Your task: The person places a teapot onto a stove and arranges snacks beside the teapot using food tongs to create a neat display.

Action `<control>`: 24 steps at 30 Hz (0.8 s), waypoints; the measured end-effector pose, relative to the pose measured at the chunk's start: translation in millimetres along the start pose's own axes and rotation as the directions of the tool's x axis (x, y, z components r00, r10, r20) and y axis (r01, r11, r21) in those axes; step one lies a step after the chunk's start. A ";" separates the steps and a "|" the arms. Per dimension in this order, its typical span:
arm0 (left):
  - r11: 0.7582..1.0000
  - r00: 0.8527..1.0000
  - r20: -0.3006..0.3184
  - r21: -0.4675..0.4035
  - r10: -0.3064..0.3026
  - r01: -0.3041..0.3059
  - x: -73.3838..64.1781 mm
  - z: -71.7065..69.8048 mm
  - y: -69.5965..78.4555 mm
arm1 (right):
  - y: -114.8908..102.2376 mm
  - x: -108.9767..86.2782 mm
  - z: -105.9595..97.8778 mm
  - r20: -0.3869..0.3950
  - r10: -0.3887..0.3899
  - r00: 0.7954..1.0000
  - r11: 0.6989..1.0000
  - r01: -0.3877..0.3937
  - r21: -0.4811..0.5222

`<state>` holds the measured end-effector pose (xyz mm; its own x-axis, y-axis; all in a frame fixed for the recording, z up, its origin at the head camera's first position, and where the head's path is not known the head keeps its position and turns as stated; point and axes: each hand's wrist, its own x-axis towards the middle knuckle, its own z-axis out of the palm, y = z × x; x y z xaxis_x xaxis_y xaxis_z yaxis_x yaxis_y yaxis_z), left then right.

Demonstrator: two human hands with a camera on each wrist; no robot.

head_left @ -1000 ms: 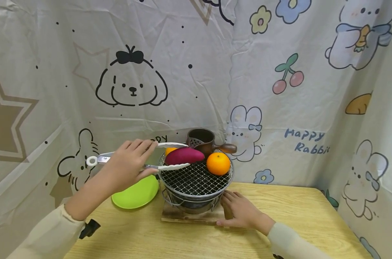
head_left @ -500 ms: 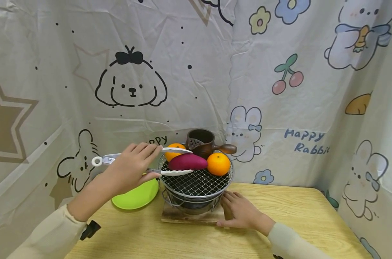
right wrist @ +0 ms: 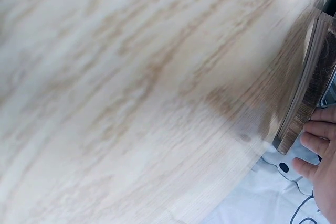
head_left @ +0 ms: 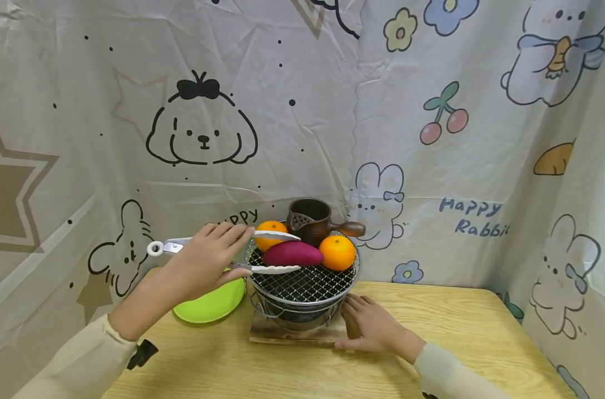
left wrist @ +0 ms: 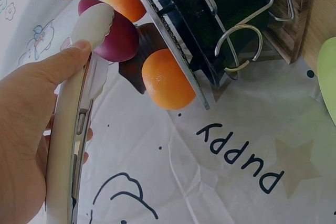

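Observation:
My left hand [head_left: 204, 257] grips white-tipped metal tongs [head_left: 274, 270], thumb and fingers on opposite arms. Between the tong tips lies a purple sweet potato [head_left: 292, 253], over the wire mesh of a round grill [head_left: 302, 285]. In the left wrist view, one tong tip covers part of the sweet potato [left wrist: 123, 38]; whether it touches the mesh I cannot tell. An orange [head_left: 337, 252] sits to its right, and another orange [head_left: 269, 228] behind it is partly hidden by the tongs. My right hand [head_left: 374, 327] rests at the right side of the wooden board [head_left: 292, 332] under the grill, fingers extended.
A brown side-handled pot [head_left: 314, 224] stands at the back of the mesh. Left of the grill, a green plate [head_left: 209, 305] lies partly behind my left hand. The wooden table [head_left: 447, 321] meets a printed curtain [head_left: 302, 111] behind.
My left hand has moved right and down with the tongs, bringing the sweet potato lower and closer to the front orange. More of the rear orange shows. The right hand has stayed put.

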<state>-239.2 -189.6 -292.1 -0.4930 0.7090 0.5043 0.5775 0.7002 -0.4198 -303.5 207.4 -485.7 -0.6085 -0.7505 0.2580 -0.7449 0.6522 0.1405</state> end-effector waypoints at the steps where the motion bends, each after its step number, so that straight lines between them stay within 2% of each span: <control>1: 1.000 1.000 -0.002 0.000 0.001 -0.001 0.1 0.2 -0.1 | -0.2 -0.1 -0.1 0.002 0.001 1.000 1.000 -0.001 0.001; 10: 1.000 0.999 -0.021 0.012 0.027 -0.027 2.6 2.1 -1.4 | 0.2 -0.5 0.3 0.019 0.014 1.000 1.000 -0.014 0.001; 24: 1.000 0.999 0.028 0.004 0.030 -0.030 2.9 1.0 1.0 | 0.2 -1.1 0.1 0.007 0.006 1.000 1.000 -0.006 0.017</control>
<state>-240.7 -186.7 -291.8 -0.4933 0.7319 0.4701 0.5894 0.6787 -0.4382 -303.0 208.3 -486.1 -0.6149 -0.7473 0.2519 -0.7458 0.6548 0.1223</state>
